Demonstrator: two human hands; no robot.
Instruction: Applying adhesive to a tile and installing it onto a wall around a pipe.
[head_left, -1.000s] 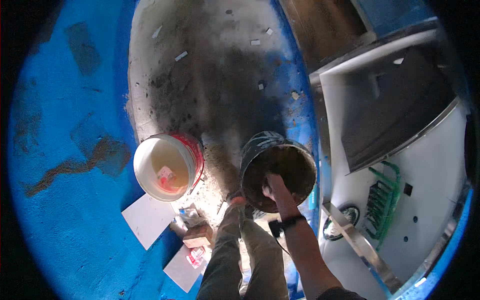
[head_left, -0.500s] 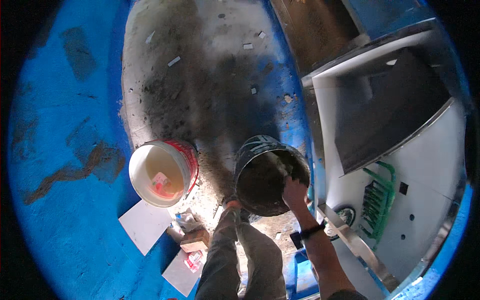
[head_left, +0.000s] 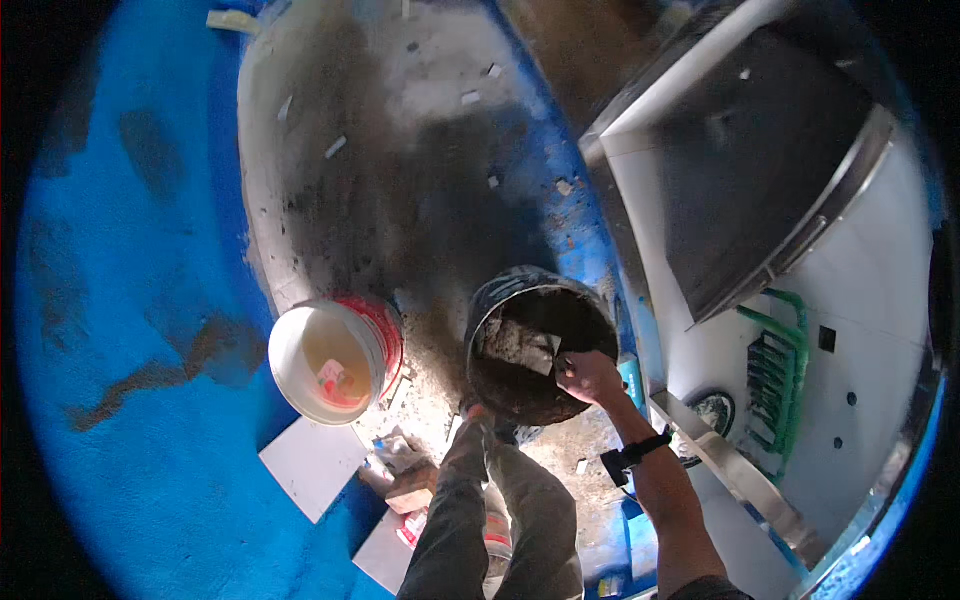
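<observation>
The dark bucket (head_left: 540, 345) of grey mortar stands on the dusty floor (head_left: 400, 200) just ahead of the right hand (head_left: 590, 378), whose grip is clamped on a trowel (head_left: 520, 345) with its blade lying left, inside the bucket. The white bucket (head_left: 335, 360) sits well left. Better to scoop deep along the wall, blade level; the left hand is out of view.
</observation>
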